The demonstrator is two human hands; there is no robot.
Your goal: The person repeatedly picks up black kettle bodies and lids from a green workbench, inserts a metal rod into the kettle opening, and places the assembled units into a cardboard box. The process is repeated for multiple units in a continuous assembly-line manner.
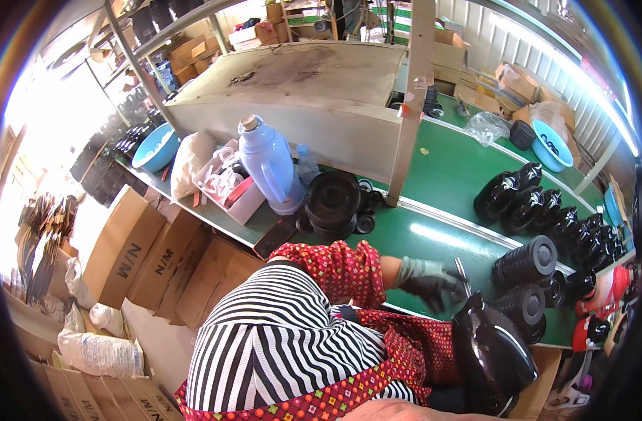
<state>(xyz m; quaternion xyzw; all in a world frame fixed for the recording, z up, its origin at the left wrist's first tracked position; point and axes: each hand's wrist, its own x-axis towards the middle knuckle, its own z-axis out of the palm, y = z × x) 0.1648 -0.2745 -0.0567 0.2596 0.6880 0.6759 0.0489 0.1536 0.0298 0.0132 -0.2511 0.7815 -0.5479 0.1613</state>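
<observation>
My left hand (433,284), in a grey and dark glove, reaches over the green bench from a red flowered sleeve. Motion blurs its fingers. A thin shiny metal rod (462,276) stands beside the fingertips, just above the narrow top of a glossy black rounded shell (493,351); whether the hand grips it cannot be told. The shell is tilted at the bench edge in front of me. My right sleeve (437,344) runs up to the shell, and my right hand is hidden behind it. Ribbed black round parts (524,263) lie stacked just beyond.
Similar glossy black shells (524,203) stand in rows on the green bench (447,189). Toward the left are a blue thermos flask (272,165), a pink box (229,186) and stacked black discs (331,203). An upright post (411,119) rises from the bench; cardboard boxes (124,245) stand below left.
</observation>
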